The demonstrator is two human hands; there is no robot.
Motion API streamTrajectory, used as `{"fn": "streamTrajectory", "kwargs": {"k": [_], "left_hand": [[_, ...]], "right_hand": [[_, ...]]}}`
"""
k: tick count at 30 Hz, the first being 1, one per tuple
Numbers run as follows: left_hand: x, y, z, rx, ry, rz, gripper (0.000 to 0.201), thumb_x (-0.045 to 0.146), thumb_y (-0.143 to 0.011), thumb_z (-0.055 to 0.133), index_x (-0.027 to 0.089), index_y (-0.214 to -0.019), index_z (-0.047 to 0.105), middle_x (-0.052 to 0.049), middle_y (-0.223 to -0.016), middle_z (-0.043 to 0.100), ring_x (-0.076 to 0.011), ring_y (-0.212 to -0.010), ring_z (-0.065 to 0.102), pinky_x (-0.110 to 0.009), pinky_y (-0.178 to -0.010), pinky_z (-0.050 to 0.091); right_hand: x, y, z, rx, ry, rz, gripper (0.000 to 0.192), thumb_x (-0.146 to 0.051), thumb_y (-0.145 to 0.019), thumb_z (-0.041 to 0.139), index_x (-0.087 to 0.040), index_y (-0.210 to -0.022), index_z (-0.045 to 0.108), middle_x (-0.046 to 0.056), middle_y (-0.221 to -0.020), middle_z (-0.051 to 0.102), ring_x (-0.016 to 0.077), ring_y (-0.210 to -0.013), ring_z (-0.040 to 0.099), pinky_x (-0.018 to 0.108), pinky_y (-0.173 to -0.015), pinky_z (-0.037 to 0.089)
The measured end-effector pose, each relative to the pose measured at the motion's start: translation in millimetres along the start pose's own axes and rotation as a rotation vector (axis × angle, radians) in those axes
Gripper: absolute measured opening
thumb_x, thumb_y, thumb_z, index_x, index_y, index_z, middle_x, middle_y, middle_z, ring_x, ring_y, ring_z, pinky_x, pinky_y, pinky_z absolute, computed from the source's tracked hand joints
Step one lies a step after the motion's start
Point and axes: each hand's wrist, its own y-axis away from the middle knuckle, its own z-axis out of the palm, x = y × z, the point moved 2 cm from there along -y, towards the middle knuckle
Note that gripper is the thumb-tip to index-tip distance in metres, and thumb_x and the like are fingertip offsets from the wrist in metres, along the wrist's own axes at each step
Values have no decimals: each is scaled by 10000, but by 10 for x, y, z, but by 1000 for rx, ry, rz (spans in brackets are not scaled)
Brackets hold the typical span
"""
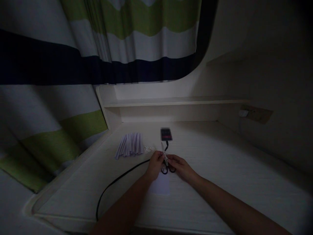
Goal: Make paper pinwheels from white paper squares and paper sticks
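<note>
A pair of scissors (pixel 165 158) with black handle loops is held upright between my two hands, blades pointing away from me and slightly apart. My left hand (pixel 154 164) pinches it from the left near the pivot. From the other side, my right hand (pixel 180 165) has its fingers closed at the scissors just above the loops. Beneath my hands lies a pale sheet of paper (pixel 160 186). A row of rolled paper sticks (pixel 130 144) rests to the left, beside a small heap of white bits (pixel 149 149) too small to name. The dim light hides fingertip detail.
A black cable (pixel 114 180) curves across the white desk (pixel 207 147) on the left. Beyond the scissors sits a small dark blurred-out object (pixel 166 134). At the back runs a low shelf (pixel 158 103); a wall socket with a white plug (pixel 243 113) is right, striped curtains (pixel 80 124) left.
</note>
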Motion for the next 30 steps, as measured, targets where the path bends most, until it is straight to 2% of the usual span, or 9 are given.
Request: {"fn": "streamTrajectory", "kwargs": {"k": [4,9,11,14,16,19,21,23,30], "left_hand": [[-15,23,86,-44,-78,88,59,178,-741,417,158,-747,472,-3,-706,515,-114,-685,505,-244,-649,411],[71,144,33,-155,-586,289,99,146,-721,462,162,-801,519,-48,-860,508,-155,-834,485,-304,-784,391],[59,215,20,-231,-735,291,134,168,-692,525,162,-826,518,-57,-886,499,-177,-885,462,-326,-814,379],[15,299,21,-270,-867,311,142,229,-708,540,154,-825,515,-64,-887,486,-194,-914,425,-343,-837,359],[-5,329,36,-270,-922,374,107,232,-758,478,156,-827,509,-62,-883,479,-188,-906,409,-341,-835,353],[-26,333,60,-261,-995,451,95,206,-795,411,161,-815,492,-54,-868,473,-181,-884,401,-347,-832,347],[-44,317,62,-249,-1030,468,82,199,-796,409,160,-807,480,-53,-859,471,-179,-868,403,-352,-829,347],[-67,300,42,-253,-1051,491,68,195,-796,411,162,-802,471,-49,-852,470,-173,-857,409,-350,-828,348],[-99,321,-289,-212,-1109,504,72,187,-799,404,163,-761,460,-45,-815,478,-169,-826,425,-358,-832,347]], "right_hand": [[0,25,-34,-9,99,38,368,-383,-623,623,-139,-886,539,-48,-522,485,65,-411,400,201,-402,287],[10,8,-246,11,265,63,339,-387,-644,550,-112,-843,553,-21,-513,495,77,-393,417,210,-386,289],[8,-14,-368,30,345,82,310,-363,-644,527,-107,-817,555,-18,-503,490,79,-378,411,209,-372,277],[10,-45,-520,51,448,93,272,-302,-649,501,-104,-827,561,-17,-501,500,90,-378,420,213,-376,295],[17,-62,-582,79,544,83,270,-260,-652,493,-111,-865,567,2,-554,546,112,-433,471,226,-418,343],[22,-79,-616,125,706,45,295,-206,-653,498,-135,-930,570,47,-756,620,162,-660,560,258,-598,417],[19,-78,-610,141,813,28,322,-183,-664,490,-137,-974,562,71,-871,621,181,-789,561,271,-712,408],[11,-66,-594,140,912,20,339,-169,-684,470,-128,-1012,547,86,-909,608,186,-826,555,273,-753,396],[17,-16,-512,67,1186,-12,309,-191,-762,426,-97,-1026,555,123,-946,535,196,-870,500,269,-815,359]]}}
